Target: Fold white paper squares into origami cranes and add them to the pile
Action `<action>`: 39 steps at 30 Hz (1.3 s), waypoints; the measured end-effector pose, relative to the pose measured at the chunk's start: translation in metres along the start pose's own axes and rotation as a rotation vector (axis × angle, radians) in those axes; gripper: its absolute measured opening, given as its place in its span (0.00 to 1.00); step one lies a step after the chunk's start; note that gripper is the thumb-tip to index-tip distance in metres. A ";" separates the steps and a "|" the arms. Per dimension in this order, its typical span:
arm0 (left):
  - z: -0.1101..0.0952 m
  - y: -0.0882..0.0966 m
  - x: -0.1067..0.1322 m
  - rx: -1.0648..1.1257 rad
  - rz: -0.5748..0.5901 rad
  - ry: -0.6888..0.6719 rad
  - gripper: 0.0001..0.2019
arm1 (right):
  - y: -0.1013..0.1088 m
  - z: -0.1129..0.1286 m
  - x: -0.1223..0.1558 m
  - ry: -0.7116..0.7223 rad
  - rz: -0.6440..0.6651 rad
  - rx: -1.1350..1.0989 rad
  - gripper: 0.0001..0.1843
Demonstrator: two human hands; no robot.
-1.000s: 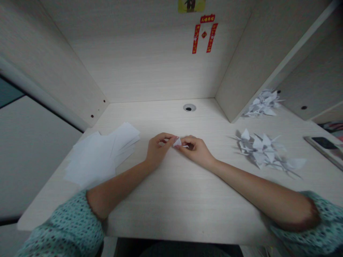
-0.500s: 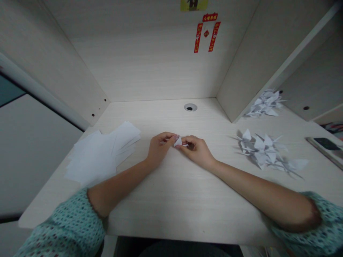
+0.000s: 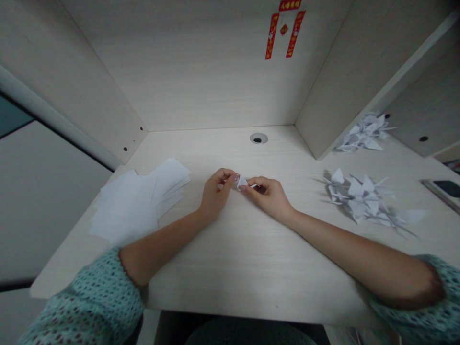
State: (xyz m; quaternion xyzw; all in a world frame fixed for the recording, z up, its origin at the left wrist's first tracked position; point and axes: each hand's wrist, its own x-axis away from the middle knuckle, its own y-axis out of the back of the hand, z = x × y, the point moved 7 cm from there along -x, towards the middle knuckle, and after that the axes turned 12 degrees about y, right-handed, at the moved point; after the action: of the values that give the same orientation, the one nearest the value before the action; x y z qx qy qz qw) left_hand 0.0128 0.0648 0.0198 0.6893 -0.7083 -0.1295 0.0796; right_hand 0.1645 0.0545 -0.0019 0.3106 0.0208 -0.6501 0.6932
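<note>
A small piece of folded white paper (image 3: 242,181) is pinched between my two hands over the middle of the desk. My left hand (image 3: 216,191) grips its left side with thumb and fingers. On the other side, my right hand (image 3: 269,194) holds the right edge between thumb and forefinger. The fingertips cover much of the paper, so its exact folded shape is hard to make out. Left of my left hand lies a spread stack of white paper sheets (image 3: 129,203). To the right of my right arm is a pile of folded paper cranes (image 3: 359,196).
A second heap of paper cranes (image 3: 368,133) sits behind, beside the upright divider (image 3: 323,115). A phone (image 3: 447,188) rests on a flat object at the far right. The desk (image 3: 215,273) has a round cable hole (image 3: 258,138) near its back panel.
Both hands stay pinched on the folded paper, which shows slightly turned, with small finger shifts. The whole view has tilted down a little, so the wall stickers sit higher.
</note>
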 end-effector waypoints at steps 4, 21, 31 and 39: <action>0.002 0.001 -0.001 0.020 0.002 -0.028 0.09 | 0.000 -0.004 0.001 -0.039 -0.012 -0.038 0.17; 0.006 -0.002 -0.005 0.144 0.090 0.010 0.10 | 0.001 0.003 -0.002 -0.125 -0.013 -0.223 0.20; 0.009 0.001 -0.004 0.115 0.043 0.062 0.07 | -0.001 0.002 -0.001 -0.121 -0.032 -0.294 0.16; 0.011 0.002 -0.002 0.160 0.016 0.111 0.07 | 0.001 -0.001 0.000 -0.120 -0.045 -0.192 0.17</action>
State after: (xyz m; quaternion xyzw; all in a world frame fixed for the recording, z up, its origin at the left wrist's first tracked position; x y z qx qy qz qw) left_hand 0.0079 0.0679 0.0099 0.6938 -0.7165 -0.0333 0.0645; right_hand 0.1659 0.0549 -0.0017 0.2025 0.0483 -0.6779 0.7051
